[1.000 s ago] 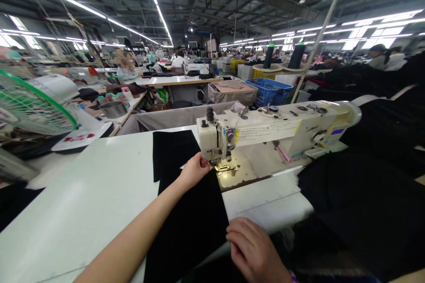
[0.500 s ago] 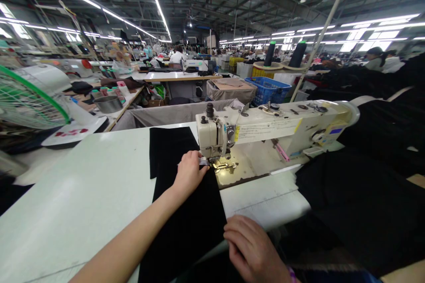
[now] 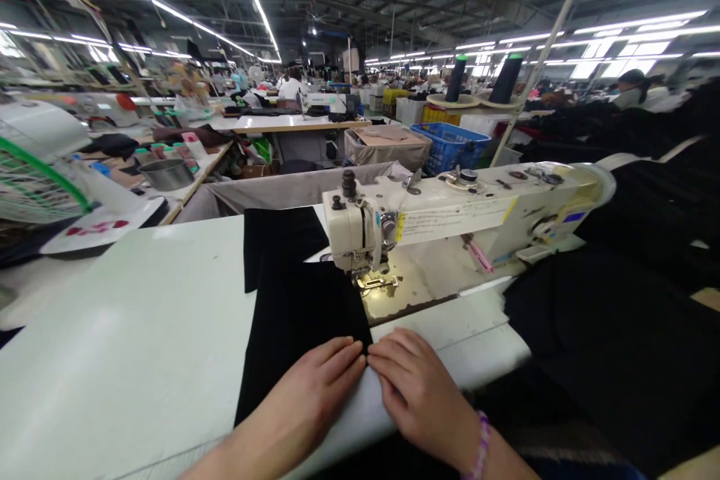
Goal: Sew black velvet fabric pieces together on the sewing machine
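A long strip of black fabric point(image 3: 295, 307) lies on the white sewing table point(image 3: 129, 322) and runs under the head of a cream sewing machine point(image 3: 450, 221). Its right edge passes beside the presser foot point(image 3: 376, 283). My left hand point(image 3: 318, 382) rests flat on the near end of the fabric, fingers stretched toward the right edge. My right hand point(image 3: 410, 386) lies beside it on the table, fingertips meeting the fabric's near right corner. The fingertips of both hands almost touch.
A heap of black cloth point(image 3: 613, 337) covers the right side of the table. A green-rimmed fan point(image 3: 39, 180) stands at the left. Behind the machine are a blue basket point(image 3: 453, 150), thread cones point(image 3: 506, 79), a metal bowl point(image 3: 166, 174) and other workstations with people.
My left hand drew back from the presser foot to the near end of the fabric. My right hand slid up and left to meet it at the fabric's corner.
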A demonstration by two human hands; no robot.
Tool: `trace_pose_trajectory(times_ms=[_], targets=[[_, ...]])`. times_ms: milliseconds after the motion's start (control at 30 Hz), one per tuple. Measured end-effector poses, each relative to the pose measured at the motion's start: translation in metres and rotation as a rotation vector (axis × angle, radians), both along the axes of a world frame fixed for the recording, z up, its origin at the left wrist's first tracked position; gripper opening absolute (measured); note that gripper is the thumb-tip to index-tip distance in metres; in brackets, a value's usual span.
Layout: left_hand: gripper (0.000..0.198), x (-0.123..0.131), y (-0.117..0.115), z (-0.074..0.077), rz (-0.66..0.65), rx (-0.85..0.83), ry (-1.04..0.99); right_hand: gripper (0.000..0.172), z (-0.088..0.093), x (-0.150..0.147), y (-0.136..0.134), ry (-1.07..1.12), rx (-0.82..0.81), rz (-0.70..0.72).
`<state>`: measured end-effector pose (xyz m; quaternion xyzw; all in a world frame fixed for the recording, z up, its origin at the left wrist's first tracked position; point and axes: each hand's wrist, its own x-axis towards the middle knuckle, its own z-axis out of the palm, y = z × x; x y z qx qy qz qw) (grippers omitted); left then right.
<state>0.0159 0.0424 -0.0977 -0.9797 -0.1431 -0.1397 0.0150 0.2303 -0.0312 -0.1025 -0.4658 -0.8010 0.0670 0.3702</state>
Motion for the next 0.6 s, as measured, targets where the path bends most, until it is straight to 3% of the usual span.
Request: trace_pose_trajectory(times_ms=[600], targets=[[0.036,0.008,0.095,0.021,0.002,-0.145,-0.071,0.02,0.007,0.001,0.089,-0.224,-0.024,-0.174]])
